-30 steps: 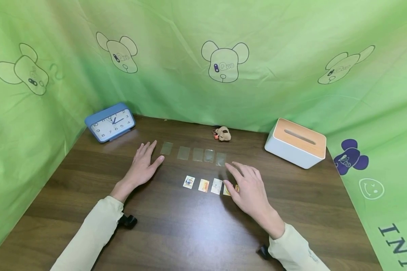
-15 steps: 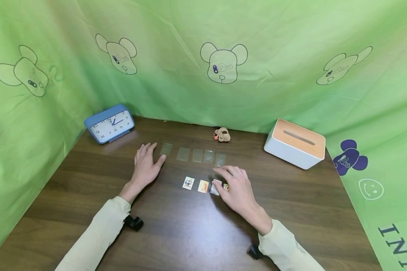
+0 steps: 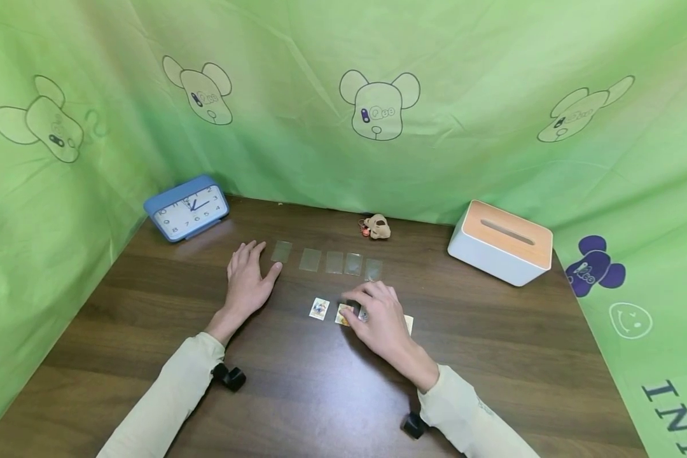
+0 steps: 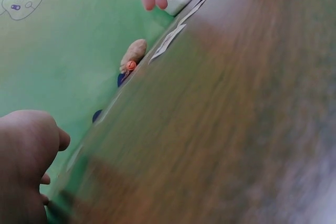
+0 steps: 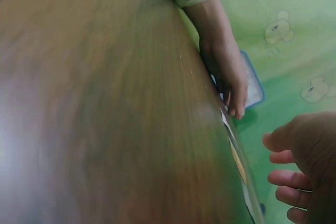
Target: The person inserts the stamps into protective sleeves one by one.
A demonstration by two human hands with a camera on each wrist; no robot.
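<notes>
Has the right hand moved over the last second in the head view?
Yes. The right hand has shifted leftward along the picture cards, farther from the tissue box.

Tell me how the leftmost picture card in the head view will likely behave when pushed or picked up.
The leftmost picture card looks small and thin, so it is probably very light and may flex. Lying flat on the glossy table, it would likely slide rather than tip. With so little edge to grip, lifting may be fiddly.
</notes>
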